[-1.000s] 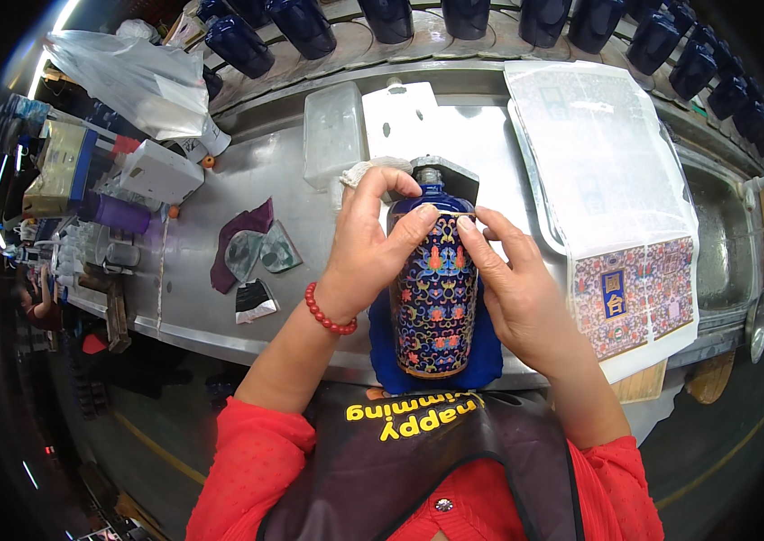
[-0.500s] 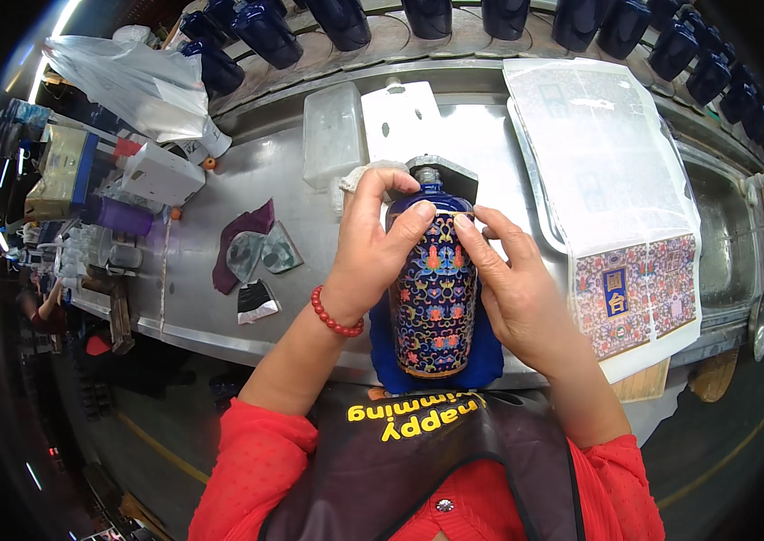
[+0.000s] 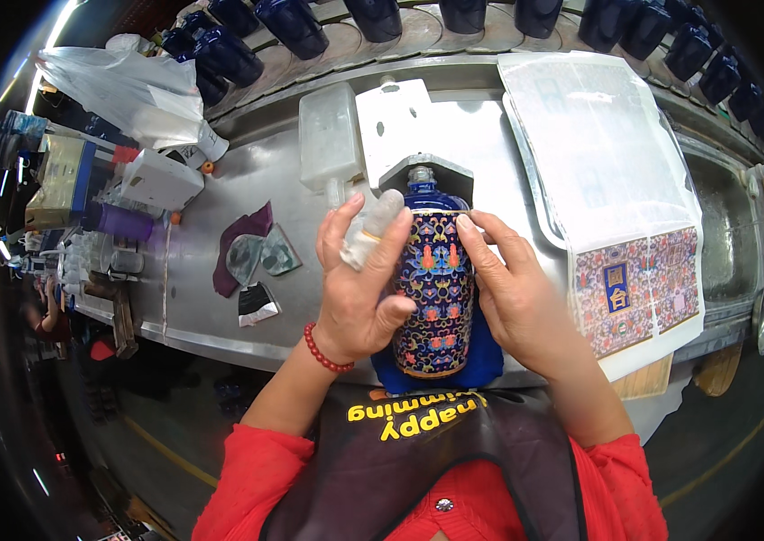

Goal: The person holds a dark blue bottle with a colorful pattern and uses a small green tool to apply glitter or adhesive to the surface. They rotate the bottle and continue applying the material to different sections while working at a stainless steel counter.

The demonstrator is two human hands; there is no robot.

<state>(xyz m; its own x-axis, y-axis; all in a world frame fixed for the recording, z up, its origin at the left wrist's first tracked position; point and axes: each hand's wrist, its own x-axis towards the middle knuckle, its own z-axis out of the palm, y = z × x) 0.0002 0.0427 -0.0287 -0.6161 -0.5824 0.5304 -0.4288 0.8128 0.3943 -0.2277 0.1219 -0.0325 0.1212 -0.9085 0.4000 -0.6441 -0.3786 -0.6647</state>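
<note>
A dark blue bottle (image 3: 434,293) with a colourful floral wrap lies tilted in front of me, its neck resting in a notched metal stand (image 3: 459,171). Under its lower end is a blue cloth (image 3: 487,352). My left hand (image 3: 350,293) is beside the bottle's left side, fingers apart and thumb near the wrap. One of its fingers wears a whitish cover with a band, and a red bead bracelet circles that wrist. My right hand (image 3: 517,302) holds the bottle's right side, fingertips at the wrap's upper right edge.
Patterned decal sheets (image 3: 639,298) under translucent paper lie on the right, beside a metal sink (image 3: 729,225). Dark cloth scraps (image 3: 256,248) are on the steel table at left. A clear plastic container (image 3: 328,135) stands behind. Blue bottles (image 3: 373,18) line a conveyor at the back.
My left hand has come off the bottle's top edge and shifted down and left, its fingers spreading. The right hand stays nearly in place. Bottles on the conveyor have moved right.
</note>
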